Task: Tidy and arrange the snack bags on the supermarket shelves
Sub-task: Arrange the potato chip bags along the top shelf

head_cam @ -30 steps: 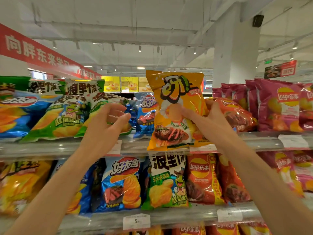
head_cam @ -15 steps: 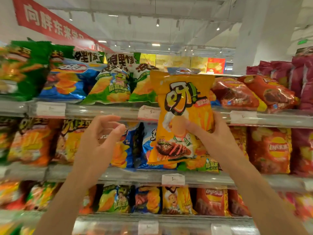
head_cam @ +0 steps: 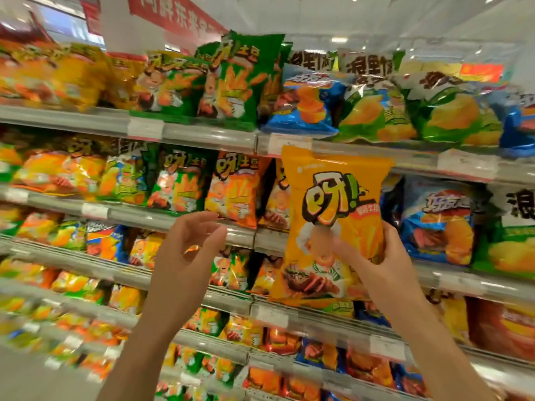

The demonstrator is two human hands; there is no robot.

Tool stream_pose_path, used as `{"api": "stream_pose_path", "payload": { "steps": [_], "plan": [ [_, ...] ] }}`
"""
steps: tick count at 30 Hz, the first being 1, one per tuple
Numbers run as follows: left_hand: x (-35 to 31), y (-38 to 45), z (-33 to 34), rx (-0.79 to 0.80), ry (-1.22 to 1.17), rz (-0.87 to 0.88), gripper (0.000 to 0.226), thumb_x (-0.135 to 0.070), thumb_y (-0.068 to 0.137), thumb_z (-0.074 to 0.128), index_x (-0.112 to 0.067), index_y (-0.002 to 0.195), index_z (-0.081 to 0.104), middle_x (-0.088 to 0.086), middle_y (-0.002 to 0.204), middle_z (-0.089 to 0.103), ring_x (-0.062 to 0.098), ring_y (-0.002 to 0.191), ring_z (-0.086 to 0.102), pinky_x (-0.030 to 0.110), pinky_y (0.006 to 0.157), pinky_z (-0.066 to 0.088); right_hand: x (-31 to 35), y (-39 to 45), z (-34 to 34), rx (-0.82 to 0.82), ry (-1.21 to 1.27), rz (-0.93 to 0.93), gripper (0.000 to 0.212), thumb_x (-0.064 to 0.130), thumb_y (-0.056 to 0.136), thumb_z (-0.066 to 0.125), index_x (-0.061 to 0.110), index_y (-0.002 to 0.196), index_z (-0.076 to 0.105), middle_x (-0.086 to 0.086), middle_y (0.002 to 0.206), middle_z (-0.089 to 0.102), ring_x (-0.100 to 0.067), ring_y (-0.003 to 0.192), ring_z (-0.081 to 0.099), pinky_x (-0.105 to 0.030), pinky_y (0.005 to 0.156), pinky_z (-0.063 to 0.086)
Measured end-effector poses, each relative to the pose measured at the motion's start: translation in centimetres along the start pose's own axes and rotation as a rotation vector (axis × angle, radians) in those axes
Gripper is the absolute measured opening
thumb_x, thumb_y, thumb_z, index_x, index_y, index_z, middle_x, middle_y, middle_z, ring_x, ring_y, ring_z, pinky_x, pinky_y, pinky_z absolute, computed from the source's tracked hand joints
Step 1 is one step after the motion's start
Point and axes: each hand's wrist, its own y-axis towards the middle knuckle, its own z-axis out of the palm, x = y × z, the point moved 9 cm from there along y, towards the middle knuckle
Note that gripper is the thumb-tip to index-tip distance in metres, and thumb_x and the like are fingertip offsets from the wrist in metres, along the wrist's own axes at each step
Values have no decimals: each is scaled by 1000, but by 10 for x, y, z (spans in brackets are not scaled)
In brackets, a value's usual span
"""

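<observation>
Orange snack bag [head_cam: 333,224] stands upright in the air in front of the supermarket shelves [head_cam: 208,134], its printed face toward the camera, level with the second row of bags. The right hand [head_cam: 379,261] grips it at its lower right edge, thumb across the front and fingers behind. The left hand [head_cam: 185,250] is raised beside it, apart from the bag, fingers loosely curved and holding nothing. Green snack bags [head_cam: 240,82] and blue chip bags [head_cam: 307,99] fill the top shelf.

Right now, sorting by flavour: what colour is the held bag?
Orange-yellow bag, head view.
</observation>
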Motion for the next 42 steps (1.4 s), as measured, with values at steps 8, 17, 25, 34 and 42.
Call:
{"api": "stream_pose_path", "payload": {
  "steps": [8,17,25,34,42],
  "plan": [
    [64,11,-134,-177,35,-67,31,-61,80,69,-46,106,69,-11,103,76,12,96,74,36,80,58,-4,3,157,182,-8,14,117,90,43,77,46,144,37,25,115,63,1,96,68,-31,71,64],
    [121,68,-228,-200,103,-109,27,-59,80,70,-46,104,70,-5,103,77,15,93,74,38,81,59,-13,35,317,316,80,-10,107,91,49,73,49,140,36,42,108,61,23,95,58,-8,65,51],
    [160,138,-296,-183,123,-118,17,-45,86,72,-42,103,71,-1,101,76,15,90,74,28,75,56,-11,57,438,378,164,26,81,86,54,76,68,123,37,46,108,60,20,100,60,-3,71,50],
    [220,198,-346,-92,66,-121,20,-46,88,71,-43,108,70,-10,106,74,10,98,72,29,81,55,-15,66,502,290,83,67,109,86,50,81,48,144,40,26,123,66,8,108,65,-18,78,58],
    [244,255,-360,185,-5,-91,17,-49,93,70,-45,110,68,-15,105,74,7,95,71,23,76,55,-7,48,514,-44,22,105,76,28,73,92,41,135,50,17,110,73,2,96,71,-11,73,56]
  ]
}}
